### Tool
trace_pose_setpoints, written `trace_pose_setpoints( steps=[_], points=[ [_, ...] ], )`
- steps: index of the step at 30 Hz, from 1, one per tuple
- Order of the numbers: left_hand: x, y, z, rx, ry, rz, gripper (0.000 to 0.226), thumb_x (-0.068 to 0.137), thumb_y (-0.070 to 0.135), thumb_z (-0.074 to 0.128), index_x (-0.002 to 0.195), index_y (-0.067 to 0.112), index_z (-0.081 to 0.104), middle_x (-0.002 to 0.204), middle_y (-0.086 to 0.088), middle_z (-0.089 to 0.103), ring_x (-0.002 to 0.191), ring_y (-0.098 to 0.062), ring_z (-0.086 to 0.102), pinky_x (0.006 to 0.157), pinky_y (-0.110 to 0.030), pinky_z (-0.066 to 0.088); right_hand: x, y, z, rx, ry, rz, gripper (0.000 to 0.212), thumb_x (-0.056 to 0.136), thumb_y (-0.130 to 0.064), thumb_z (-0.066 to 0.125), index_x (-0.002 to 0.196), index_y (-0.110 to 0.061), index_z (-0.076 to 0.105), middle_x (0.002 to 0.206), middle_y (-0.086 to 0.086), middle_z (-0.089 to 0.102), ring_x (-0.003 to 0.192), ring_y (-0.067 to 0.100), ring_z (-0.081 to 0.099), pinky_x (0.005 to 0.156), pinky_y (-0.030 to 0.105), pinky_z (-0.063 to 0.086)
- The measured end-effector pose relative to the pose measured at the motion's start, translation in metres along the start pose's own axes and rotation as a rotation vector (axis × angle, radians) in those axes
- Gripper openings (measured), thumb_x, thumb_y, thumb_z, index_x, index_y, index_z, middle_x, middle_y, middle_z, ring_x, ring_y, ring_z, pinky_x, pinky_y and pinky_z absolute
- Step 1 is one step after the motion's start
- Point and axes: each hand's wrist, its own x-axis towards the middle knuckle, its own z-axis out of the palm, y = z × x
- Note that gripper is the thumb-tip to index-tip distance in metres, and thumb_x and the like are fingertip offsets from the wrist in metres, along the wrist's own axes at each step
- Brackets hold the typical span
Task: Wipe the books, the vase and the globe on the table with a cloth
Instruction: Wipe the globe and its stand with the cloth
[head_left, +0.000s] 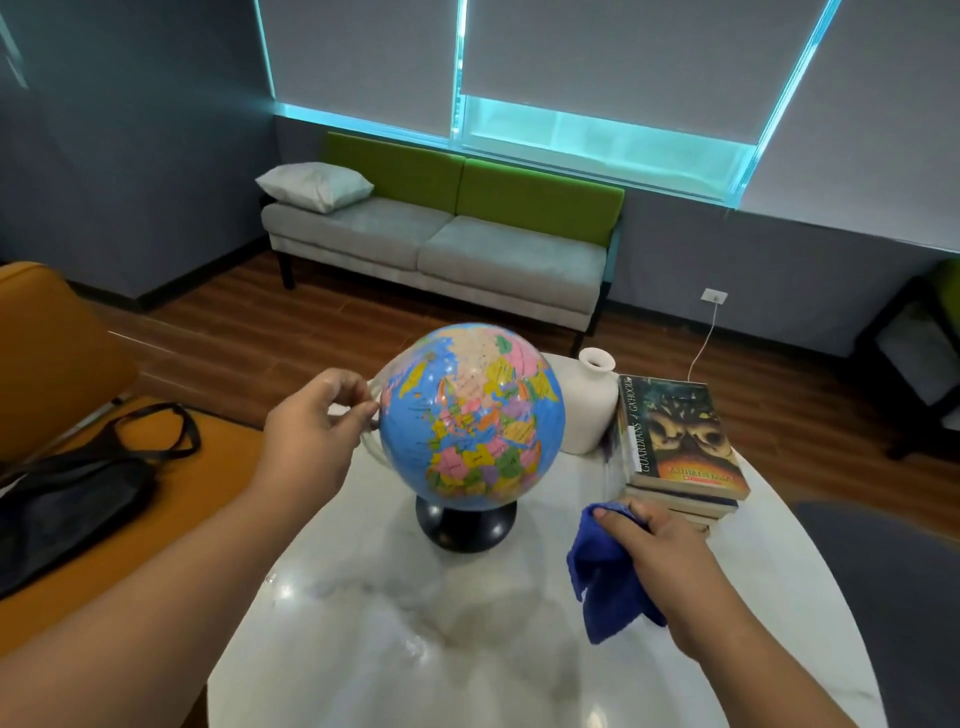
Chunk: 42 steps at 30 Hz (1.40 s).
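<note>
A colourful globe (472, 415) on a black round base stands in the middle of the white round table (415, 649). My left hand (311, 431) pinches the clear arc at the globe's left side. My right hand (660, 561) grips a blue cloth (602, 587) that hangs just above the table, to the right of the globe's base and apart from it. Behind the globe stands a white vase (589, 410). To its right lies a stack of books (680, 452), the top one with a dark owl cover.
An orange chair (47, 353) with a black bag (72, 488) on its seat stands left of the table. A grey and green sofa (441, 244) with a white pillow lines the far wall. A white cable runs from a wall socket (713, 296) down behind the books.
</note>
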Motion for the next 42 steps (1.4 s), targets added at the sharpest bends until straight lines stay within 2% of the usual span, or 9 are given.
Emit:
trace_pose_setpoints(
  steps=[5, 9, 17, 19, 22, 25, 28, 32, 42],
  points=[
    [0.039, 0.012, 0.023, 0.053, 0.004, 0.024, 0.021, 0.087, 0.006, 0.065, 0.076, 0.023, 0.059, 0.076, 0.004, 0.063, 0.064, 0.002, 0.06, 0.076, -0.039, 0.055, 0.009, 0.007, -0.003, -0.023, -0.009, -0.005, 0.024, 0.091, -0.021, 0.061, 0.068, -0.016, 0.06, 0.053, -0.006, 0.056, 0.053, 0.011, 0.048, 0.051, 0.021, 0.036],
    [0.063, 0.007, 0.039, 0.085, -0.025, -0.011, 0.016, 0.086, 0.007, 0.066, 0.078, 0.02, 0.061, 0.077, 0.001, 0.063, 0.072, -0.015, 0.059, 0.077, -0.041, 0.054, 0.016, 0.008, -0.003, -0.038, -0.024, -0.009, 0.024, 0.092, -0.024, 0.061, 0.069, -0.019, 0.06, 0.052, -0.009, 0.057, 0.045, 0.002, 0.048, 0.044, 0.012, 0.035],
    [0.086, -0.011, 0.047, 0.174, -0.076, -0.07, 0.015, 0.09, 0.007, 0.062, 0.081, 0.018, 0.058, 0.077, 0.0, 0.06, 0.072, -0.016, 0.058, 0.076, -0.036, 0.051, 0.025, 0.014, -0.001, -0.044, -0.03, 0.035, 0.017, 0.093, -0.028, 0.06, 0.079, -0.019, 0.065, 0.067, -0.001, 0.064, 0.061, 0.013, 0.055, 0.055, 0.022, 0.041],
    [0.089, -0.007, 0.044, 0.257, -0.098, -0.024, 0.009, 0.091, 0.01, 0.061, 0.094, 0.019, 0.062, 0.084, 0.005, 0.062, 0.081, -0.016, 0.059, 0.081, -0.034, 0.051, 0.027, 0.017, 0.0, -0.032, -0.035, 0.045, 0.017, 0.093, -0.029, 0.06, 0.081, -0.018, 0.066, 0.069, 0.0, 0.065, 0.061, 0.012, 0.056, 0.055, 0.021, 0.041],
    [0.089, 0.013, 0.041, 0.405, -0.137, 0.189, 0.022, 0.09, 0.019, 0.064, 0.112, 0.023, 0.067, 0.104, 0.006, 0.064, 0.094, -0.012, 0.059, 0.086, -0.023, 0.043, 0.029, 0.024, 0.003, -0.013, -0.045, 0.065, 0.017, 0.092, -0.028, 0.06, 0.081, -0.017, 0.066, 0.068, -0.001, 0.065, 0.06, 0.011, 0.055, 0.053, 0.019, 0.04],
    [0.091, 0.038, 0.043, 0.567, -0.181, 0.39, 0.029, 0.087, 0.018, 0.067, 0.116, 0.021, 0.069, 0.11, 0.001, 0.068, 0.104, -0.017, 0.062, 0.091, -0.023, 0.042, 0.03, 0.029, 0.006, 0.024, -0.059, 0.101, 0.015, 0.092, -0.026, 0.061, 0.082, -0.016, 0.067, 0.068, 0.0, 0.065, 0.061, 0.012, 0.056, 0.056, 0.021, 0.042],
    [0.099, 0.054, 0.047, 0.671, -0.23, 0.386, 0.019, 0.088, 0.017, 0.066, 0.106, 0.018, 0.073, 0.1, -0.004, 0.073, 0.094, -0.023, 0.066, 0.082, -0.025, 0.045, 0.03, 0.035, 0.007, 0.047, -0.071, 0.11, 0.013, 0.092, -0.025, 0.061, 0.084, -0.017, 0.068, 0.069, 0.0, 0.066, 0.062, 0.012, 0.056, 0.057, 0.021, 0.042],
    [0.11, 0.061, 0.05, 0.712, -0.211, 0.392, 0.018, 0.088, 0.014, 0.065, 0.103, 0.015, 0.074, 0.103, -0.004, 0.073, 0.101, -0.02, 0.062, 0.088, -0.028, 0.044, 0.026, 0.041, 0.007, 0.047, -0.075, 0.129, 0.013, 0.092, -0.025, 0.061, 0.082, -0.019, 0.067, 0.066, -0.005, 0.065, 0.061, 0.009, 0.055, 0.056, 0.019, 0.041],
    [0.14, 0.073, 0.09, 0.68, -0.166, 0.421, 0.02, 0.087, 0.013, 0.063, 0.104, 0.014, 0.074, 0.104, -0.01, 0.073, 0.105, -0.026, 0.062, 0.092, -0.033, 0.047, 0.024, 0.058, -0.011, 0.043, -0.023, 0.176, 0.013, 0.092, -0.026, 0.06, 0.082, -0.02, 0.066, 0.074, 0.001, 0.068, 0.068, 0.017, 0.058, 0.061, 0.025, 0.044]
  ],
)
